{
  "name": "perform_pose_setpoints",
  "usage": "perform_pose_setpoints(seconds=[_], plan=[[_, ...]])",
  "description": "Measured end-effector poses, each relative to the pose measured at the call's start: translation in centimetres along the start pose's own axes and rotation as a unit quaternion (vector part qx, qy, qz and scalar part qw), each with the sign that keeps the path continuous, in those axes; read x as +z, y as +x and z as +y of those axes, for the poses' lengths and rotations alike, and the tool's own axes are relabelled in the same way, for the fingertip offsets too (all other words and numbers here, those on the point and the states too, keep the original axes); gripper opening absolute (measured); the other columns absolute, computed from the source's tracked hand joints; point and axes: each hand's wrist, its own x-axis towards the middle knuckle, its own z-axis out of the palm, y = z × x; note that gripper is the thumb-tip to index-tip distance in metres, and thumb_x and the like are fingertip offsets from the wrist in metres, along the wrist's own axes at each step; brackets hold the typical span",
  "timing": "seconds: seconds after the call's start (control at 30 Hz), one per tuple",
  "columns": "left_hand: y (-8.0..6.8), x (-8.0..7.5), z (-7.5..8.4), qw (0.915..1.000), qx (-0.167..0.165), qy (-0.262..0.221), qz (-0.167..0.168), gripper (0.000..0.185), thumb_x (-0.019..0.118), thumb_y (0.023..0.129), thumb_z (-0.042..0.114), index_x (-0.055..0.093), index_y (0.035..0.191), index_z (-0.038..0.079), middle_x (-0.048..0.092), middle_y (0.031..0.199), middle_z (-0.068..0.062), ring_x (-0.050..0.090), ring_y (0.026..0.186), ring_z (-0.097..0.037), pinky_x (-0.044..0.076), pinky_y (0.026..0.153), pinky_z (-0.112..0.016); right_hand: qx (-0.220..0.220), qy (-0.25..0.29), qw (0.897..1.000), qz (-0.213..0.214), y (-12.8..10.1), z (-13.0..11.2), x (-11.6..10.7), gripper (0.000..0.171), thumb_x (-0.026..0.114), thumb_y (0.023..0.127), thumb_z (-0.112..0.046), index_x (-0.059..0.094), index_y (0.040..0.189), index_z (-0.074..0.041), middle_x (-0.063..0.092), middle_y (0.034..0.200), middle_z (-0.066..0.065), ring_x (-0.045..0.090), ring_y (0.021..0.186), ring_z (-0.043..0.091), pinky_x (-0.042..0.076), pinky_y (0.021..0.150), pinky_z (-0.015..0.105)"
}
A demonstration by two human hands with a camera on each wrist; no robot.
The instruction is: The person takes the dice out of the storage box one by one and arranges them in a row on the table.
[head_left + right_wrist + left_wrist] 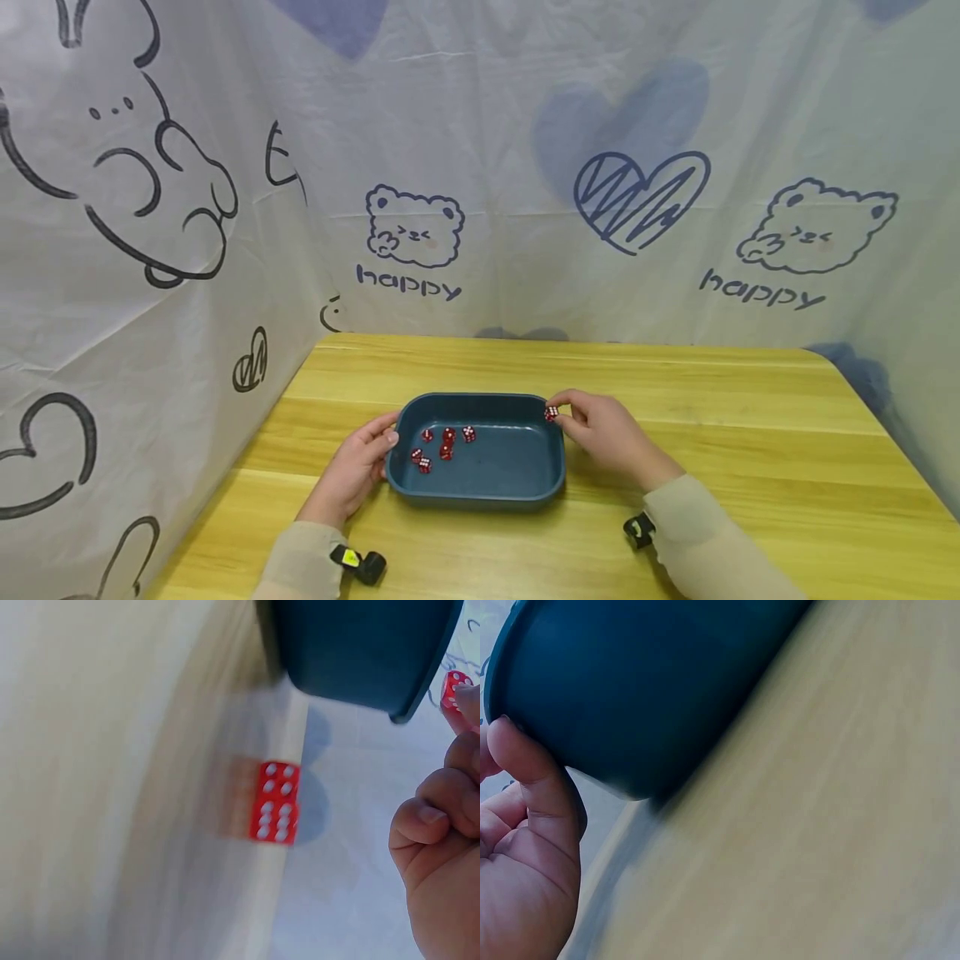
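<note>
A dark blue tray [551,475] sits on the wooden table with several red dice [446,444] in its left half. My left hand [378,454] rests against the tray's left end, its thumb [532,769] straight against the outer wall [645,690]. My right hand [558,414] pinches one red die [552,412] over the tray's right rim; the right wrist view shows this die [454,688] at my fingertips [469,705]. Another red die [276,801] lies on the table past the tray's corner [360,652], blurred.
A white printed cloth [480,208] walls the table at the back and on both sides. Bare yellow tabletop [750,442] stretches right of and behind the tray. A small black device is strapped at each wrist [360,564], [637,529].
</note>
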Motion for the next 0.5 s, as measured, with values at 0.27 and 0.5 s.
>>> perform_pose_setpoints(seconds=[0.27,0.5], plan=[[0.0,0.0,0.0,1.0000,-0.002,0.000,-0.001,0.045,0.054,0.106,0.012,0.046,0.149,0.000,0.059,0.112,-0.013,0.052,0.068,-0.014,0.047,0.058,-0.020,0.015,0.012,1.000,0.002,-1.1,2.2,-0.4,0.020,0.064,0.101,-0.020,0.069,0.121,-0.021,0.058,0.063,-0.001,0.049,0.051,0.014,0.041,0.051,0.029],[0.0,0.0,0.1,1.0000,-0.003,0.000,-0.002,0.046,0.054,0.106,0.013,0.046,0.149,0.000,0.060,0.117,-0.015,0.053,0.068,-0.014,0.047,0.058,-0.021,0.021,0.001,1.000,0.010,-1.6,3.3,-1.0,0.022,0.065,0.100,-0.022,0.069,0.121,-0.019,0.049,0.061,-0.004,0.043,0.051,0.012,0.039,0.051,0.028]])
